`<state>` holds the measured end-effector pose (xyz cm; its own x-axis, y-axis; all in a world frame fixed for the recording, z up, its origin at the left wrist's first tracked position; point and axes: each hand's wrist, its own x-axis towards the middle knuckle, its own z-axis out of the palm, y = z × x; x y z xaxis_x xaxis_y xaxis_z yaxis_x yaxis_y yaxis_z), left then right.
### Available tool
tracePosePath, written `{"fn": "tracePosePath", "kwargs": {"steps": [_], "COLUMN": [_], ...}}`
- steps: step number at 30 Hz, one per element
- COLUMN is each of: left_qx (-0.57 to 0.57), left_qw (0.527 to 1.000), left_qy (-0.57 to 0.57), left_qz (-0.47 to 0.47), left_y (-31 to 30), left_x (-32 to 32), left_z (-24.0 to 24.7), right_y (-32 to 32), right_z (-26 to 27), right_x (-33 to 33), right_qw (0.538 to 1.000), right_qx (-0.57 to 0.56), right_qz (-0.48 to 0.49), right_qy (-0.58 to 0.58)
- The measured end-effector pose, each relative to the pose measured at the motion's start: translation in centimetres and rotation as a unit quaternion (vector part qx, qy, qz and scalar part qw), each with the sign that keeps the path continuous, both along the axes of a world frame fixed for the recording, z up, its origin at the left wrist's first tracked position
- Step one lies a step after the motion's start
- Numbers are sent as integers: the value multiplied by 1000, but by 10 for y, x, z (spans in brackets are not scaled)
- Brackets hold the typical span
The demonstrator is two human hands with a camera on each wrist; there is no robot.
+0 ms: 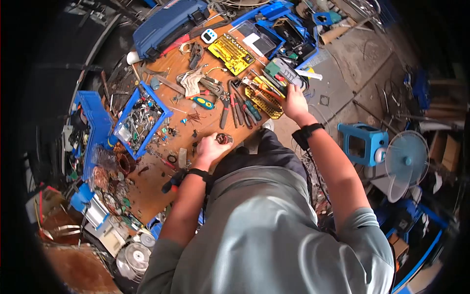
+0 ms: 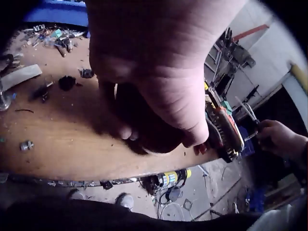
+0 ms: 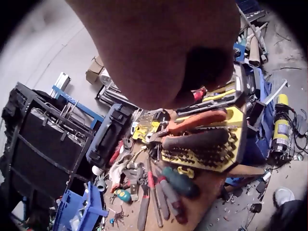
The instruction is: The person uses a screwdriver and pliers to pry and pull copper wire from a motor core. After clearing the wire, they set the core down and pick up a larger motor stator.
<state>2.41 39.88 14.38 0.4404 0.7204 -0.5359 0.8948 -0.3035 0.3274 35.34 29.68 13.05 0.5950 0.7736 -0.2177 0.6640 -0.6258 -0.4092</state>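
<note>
My left hand (image 1: 211, 148) grips a small round thing with dark and copper-coloured windings (image 1: 224, 138), like a motor coil, over the near edge of the table. In the left wrist view the palm and fingers hide most of it. My right hand (image 1: 295, 104) is at the right side, by the yellow bit case (image 3: 228, 156) and an open tool case (image 1: 289, 73). Orange-handled pliers (image 3: 197, 122) lie across the bit case, just below this hand. In the left wrist view slim silver prongs (image 2: 248, 108) show at its bent fingers; whether it holds them I cannot tell.
More pliers (image 1: 234, 103) and a green-yellow handled tool (image 1: 202, 102) lie mid-table. A blue tray (image 1: 143, 145) of small parts stands left, a yellow socket set (image 1: 231, 53) and blue toolbox (image 1: 169, 24) at the back. A fan (image 1: 407, 159) stands right.
</note>
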Motion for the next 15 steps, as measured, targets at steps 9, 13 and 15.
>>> {"fn": "tracePosePath", "kwargs": {"steps": [9,13,15], "left_qx": [-269,-266,-258], "left_qw": [881,853,858], "left_qy": [-300,-359,-345], "left_qz": [248,270,279], "left_y": [10,11,14], "left_x": [6,29,38], "left_z": [38,54,66], "right_y": [19,26,33], "right_z": [5,-7,-13], "right_x": [-5,-9,-15], "right_qw": [952,946,947], "right_qx": [-49,-124,-145], "right_qz": [290,285,272], "right_qy": [-87,-94,-95]}}
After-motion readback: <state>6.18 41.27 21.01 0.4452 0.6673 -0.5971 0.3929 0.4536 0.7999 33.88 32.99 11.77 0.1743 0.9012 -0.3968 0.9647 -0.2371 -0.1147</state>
